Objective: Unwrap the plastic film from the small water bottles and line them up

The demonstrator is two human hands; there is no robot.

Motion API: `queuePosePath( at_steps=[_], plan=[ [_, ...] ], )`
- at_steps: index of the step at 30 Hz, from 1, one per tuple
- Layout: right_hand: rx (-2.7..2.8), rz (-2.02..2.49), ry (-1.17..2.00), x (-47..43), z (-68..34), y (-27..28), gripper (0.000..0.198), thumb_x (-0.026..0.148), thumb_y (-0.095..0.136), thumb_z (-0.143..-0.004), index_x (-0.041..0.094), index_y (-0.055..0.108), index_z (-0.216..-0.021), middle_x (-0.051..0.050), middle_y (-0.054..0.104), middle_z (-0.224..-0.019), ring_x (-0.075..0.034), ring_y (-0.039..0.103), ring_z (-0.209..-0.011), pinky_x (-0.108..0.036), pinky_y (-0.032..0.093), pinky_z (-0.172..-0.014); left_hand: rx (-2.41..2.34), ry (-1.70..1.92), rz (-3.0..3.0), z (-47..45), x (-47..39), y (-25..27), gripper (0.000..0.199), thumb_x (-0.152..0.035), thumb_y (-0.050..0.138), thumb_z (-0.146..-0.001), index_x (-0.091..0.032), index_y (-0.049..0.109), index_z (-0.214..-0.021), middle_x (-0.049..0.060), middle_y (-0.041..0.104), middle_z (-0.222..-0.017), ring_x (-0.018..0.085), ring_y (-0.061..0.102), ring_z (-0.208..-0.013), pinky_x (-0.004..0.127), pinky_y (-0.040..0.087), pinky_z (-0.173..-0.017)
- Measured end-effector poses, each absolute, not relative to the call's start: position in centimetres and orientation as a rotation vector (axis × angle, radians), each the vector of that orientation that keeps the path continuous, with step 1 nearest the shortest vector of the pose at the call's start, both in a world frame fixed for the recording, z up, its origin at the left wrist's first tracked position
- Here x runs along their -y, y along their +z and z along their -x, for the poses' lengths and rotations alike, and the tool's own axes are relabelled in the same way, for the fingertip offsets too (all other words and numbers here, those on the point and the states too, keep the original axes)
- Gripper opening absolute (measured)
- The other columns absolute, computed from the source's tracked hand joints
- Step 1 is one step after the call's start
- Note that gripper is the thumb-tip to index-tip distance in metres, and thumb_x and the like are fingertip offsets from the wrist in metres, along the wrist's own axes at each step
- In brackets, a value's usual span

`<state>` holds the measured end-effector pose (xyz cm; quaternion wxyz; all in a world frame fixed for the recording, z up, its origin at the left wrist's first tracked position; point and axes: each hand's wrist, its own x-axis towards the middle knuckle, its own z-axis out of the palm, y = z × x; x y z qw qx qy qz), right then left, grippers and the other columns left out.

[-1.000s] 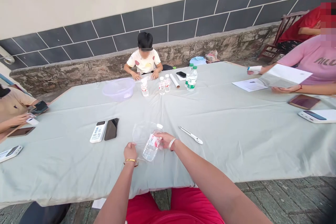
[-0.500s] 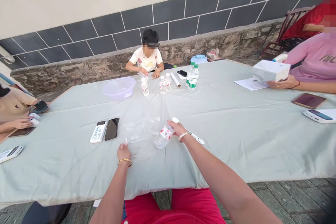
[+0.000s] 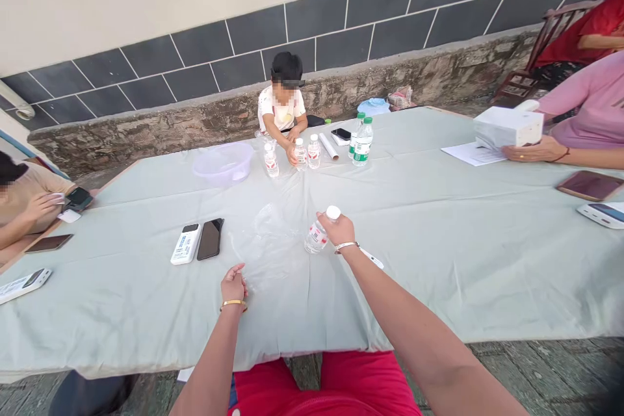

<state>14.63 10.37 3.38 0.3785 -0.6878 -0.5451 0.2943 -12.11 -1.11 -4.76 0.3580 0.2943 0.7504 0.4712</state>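
My right hand (image 3: 338,229) grips a clear plastic bottle (image 3: 316,238) near its neck. The bottle has a white cap and a red-and-white label, and stands almost upright at the table's middle. My left hand (image 3: 234,283) rests low at the near edge of a crumpled clear plastic bag (image 3: 268,244), its fingers loosely apart with nothing visible in them. The bag lies flat between my two hands. Beneath my right wrist, a slim white object (image 3: 374,259) is partly hidden.
A power bank (image 3: 186,244) and a black phone (image 3: 210,238) lie left of the bag. Across the table (image 3: 414,286), a person touches one of several small bottles (image 3: 314,152). A purple basin (image 3: 223,162) and green-capped bottles (image 3: 362,143) stand nearby. At right, another person holds a white box (image 3: 508,125).
My right hand has moved the bottle slightly right and away from me, tilting it more upright. My left fingers have let go of the bag. The person opposite has reached to a bottle.
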Motion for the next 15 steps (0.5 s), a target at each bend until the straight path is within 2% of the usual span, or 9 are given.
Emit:
queuePosePath(
  at_steps=[3,6,9,12,15],
  plan=[
    [1.501,1.791,0.637,-10.9,-14.8,3.9,0.034,0.052,0.051,-0.078,0.02,0.06,-0.078,-0.003,0.064,-0.075,-0.017,0.056,-0.073,-0.025,0.037,-0.064,-1.971,1.072,-0.85,11.8,1.1,-4.6,0.037,-0.047,0.047,-0.076,-0.014,0.061,-0.085,-0.005,0.05,-0.049,0.012,0.054,-0.044,0.025,0.047,-0.044],
    [1.586,1.774,0.589,-11.4,-14.2,4.1,0.035,0.053,0.049,-0.081,0.019,0.057,-0.08,-0.005,0.062,-0.077,-0.017,0.054,-0.073,-0.025,0.035,-0.064,-2.052,0.889,-0.995,11.7,1.1,-4.0,0.03,-0.047,0.056,-0.075,-0.017,0.059,-0.076,0.002,0.064,-0.063,0.016,0.064,-0.058,0.027,0.051,-0.055],
    [1.634,1.745,0.521,-11.9,-13.6,4.1,0.034,0.051,0.053,-0.08,0.018,0.055,-0.084,-0.006,0.062,-0.082,-0.018,0.053,-0.079,-0.026,0.034,-0.067,-2.185,0.65,-1.186,12.0,1.4,-3.2,0.018,-0.035,0.063,-0.072,-0.019,0.056,-0.066,0.005,0.068,-0.069,0.02,0.066,-0.067,0.031,0.05,-0.064],
    [1.616,1.766,0.465,-12.6,-13.6,4.1,0.035,0.052,0.049,-0.083,0.017,0.053,-0.089,-0.008,0.061,-0.086,-0.019,0.052,-0.083,-0.026,0.034,-0.069,-2.262,0.42,-1.391,12.1,2.0,-2.3,0.017,-0.026,0.06,-0.074,-0.02,0.055,-0.059,0.007,0.068,-0.073,0.024,0.066,-0.08,0.033,0.047,-0.073],
    [1.574,1.833,0.533,-13.5,-14.1,4.5,0.039,0.056,0.043,-0.086,0.018,0.051,-0.089,-0.008,0.061,-0.086,-0.019,0.052,-0.08,-0.026,0.033,-0.066,-2.314,0.264,-1.563,11.9,2.2,-1.3,0.011,-0.021,0.055,-0.077,-0.019,0.06,-0.067,0.012,0.067,-0.104,0.027,0.058,-0.107,0.036,0.042,-0.085]
  ],
)
